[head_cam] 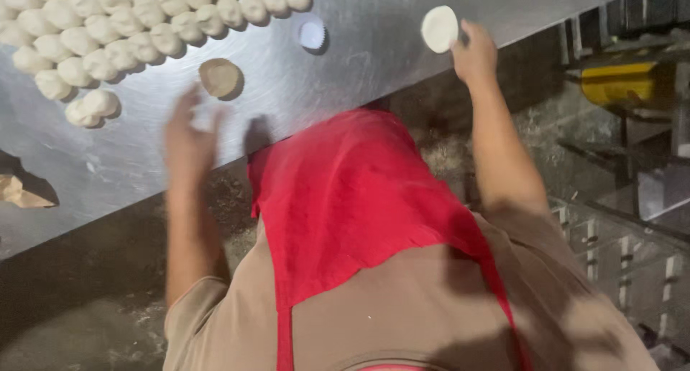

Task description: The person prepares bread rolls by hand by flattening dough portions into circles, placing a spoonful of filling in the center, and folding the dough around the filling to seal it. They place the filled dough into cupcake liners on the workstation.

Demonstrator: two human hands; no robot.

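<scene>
The right hand (473, 53) pinches a smooth, flattened white dough disc (440, 29) over the brushed-steel surface (345, 76). The left hand (188, 137), blurred, hovers spread open near a tan dough round (220, 77), beside rows of lumpy dough balls (129, 26).

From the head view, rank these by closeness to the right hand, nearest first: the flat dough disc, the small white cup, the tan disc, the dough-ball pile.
Measured from the right hand:
1. Flat dough disc, at its fingertips near the table edge.
2. Small white cup, to its left on the steel table.
3. Tan disc, farther left, near the left hand.
4. Dough-ball pile, far left corner.
</scene>
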